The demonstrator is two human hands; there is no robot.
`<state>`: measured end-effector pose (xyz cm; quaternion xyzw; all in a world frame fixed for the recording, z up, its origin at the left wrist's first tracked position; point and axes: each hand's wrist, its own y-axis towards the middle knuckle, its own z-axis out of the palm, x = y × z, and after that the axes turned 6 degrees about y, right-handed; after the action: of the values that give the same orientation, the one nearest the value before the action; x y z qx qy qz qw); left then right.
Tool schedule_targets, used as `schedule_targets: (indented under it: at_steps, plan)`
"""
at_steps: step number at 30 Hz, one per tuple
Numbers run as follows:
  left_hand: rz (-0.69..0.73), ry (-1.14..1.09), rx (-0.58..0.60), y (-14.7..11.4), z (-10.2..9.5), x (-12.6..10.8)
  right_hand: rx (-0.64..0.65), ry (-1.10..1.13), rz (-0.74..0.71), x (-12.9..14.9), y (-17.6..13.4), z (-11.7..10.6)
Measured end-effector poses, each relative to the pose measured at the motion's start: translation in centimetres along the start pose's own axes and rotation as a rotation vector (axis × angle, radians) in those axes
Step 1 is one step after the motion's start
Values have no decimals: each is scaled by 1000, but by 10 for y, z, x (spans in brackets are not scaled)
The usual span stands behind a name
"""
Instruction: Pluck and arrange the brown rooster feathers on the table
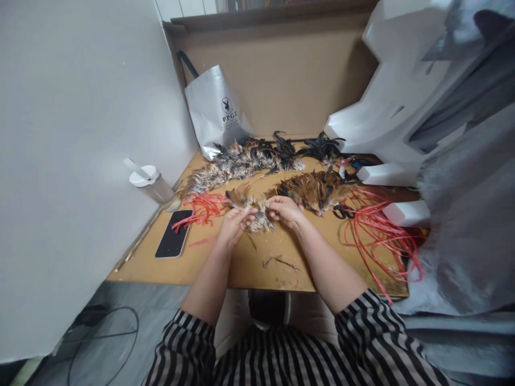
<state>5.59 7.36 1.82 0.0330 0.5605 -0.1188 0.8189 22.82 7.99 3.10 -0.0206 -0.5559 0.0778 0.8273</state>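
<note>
Both my hands are raised a little over the middle of the table. My left hand (238,221) is pinched around the quill end of a brown feather (240,196), whose tip fans up and left. Just to its right, the fingers of my right hand (284,209) are pressed together; whatever they hold is too small to make out. Below and between the hands lies a pile of pale, grey-brown feathers (261,222). Close beyond my right hand sits a heap of golden-brown and black feathers (316,190).
Red plastic strips (203,209) lie by a phone (174,234) at left, near a lidded cup (151,185). More red strips (374,230) and black scissors (343,211) are at right. A feather row (241,163), silver bag (213,110) and white foam (362,118) stand behind.
</note>
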Motion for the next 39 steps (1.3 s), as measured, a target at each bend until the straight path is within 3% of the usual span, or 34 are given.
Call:
schedule_targets:
  at_steps: [12, 20, 27, 34, 39]
  plan:
    - [-100, -7, 126, -3, 1, -1, 35, -2, -224, 3, -8, 14]
    - [-133, -66, 58, -1, 0, -1, 76, -68, -185, -2, -9, 19]
    - [-90, 27, -26, 0, 1, 2, 98, -14, -142, -5, -6, 17]
    - [5, 233, -109, 3, -1, 7, -30, 104, -195, 3, -3, 8]
    - [38, 295, -113, 5, -3, 9, -55, -11, -110, -2, -1, 5]
